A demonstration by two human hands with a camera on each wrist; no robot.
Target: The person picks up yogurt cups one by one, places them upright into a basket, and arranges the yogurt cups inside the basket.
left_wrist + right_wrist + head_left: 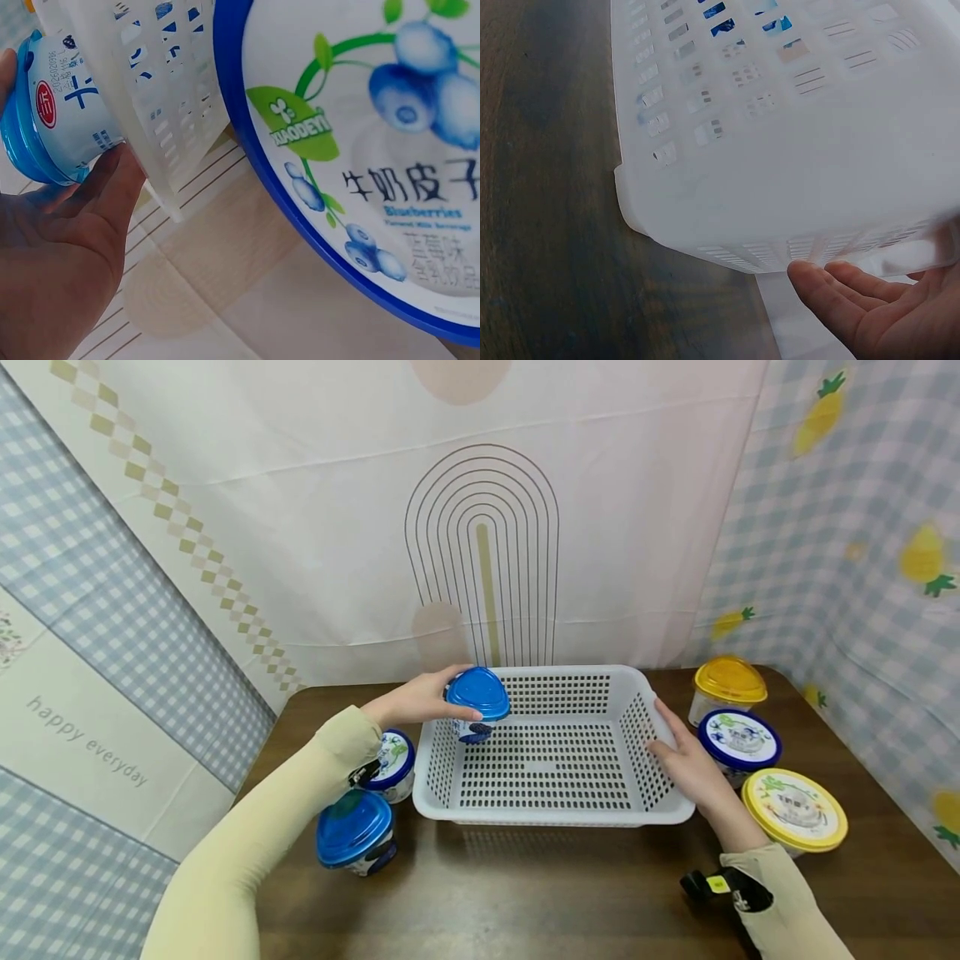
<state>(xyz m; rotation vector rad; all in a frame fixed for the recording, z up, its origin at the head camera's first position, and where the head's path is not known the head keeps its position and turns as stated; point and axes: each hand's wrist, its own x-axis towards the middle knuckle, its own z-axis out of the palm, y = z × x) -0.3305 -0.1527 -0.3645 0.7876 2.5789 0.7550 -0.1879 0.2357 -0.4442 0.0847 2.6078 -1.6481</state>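
Note:
My left hand (pixel 425 697) grips a small tub (pixel 480 692) with a bright blue rounded-triangle lid, holding it upright over the left end of a white plastic basket (pixel 555 817). In the left wrist view, fingers and thumb (pixel 6 71) lie on opposite sides of this tub (pixel 64 105); whether it touches the basket floor, I cannot tell. At the other end, my right hand (pixel 693 768) holds the basket's right rim, thumb over the inner side. The right wrist view shows its fingertips (pixel 804 271) near the basket's holed wall (pixel 802 180).
Left of the basket stand a round blueberry tub (pixel 392 758), partly behind the left wrist, and a blue-lidded tub (pixel 356 828). Along the right side stand an orange-lidded tub (pixel 729 681), a dark-blue-rimmed tub (pixel 738 737) and a yellow-lidded tub (pixel 795 808). Cloth hangs behind the brown table (pixel 480 902).

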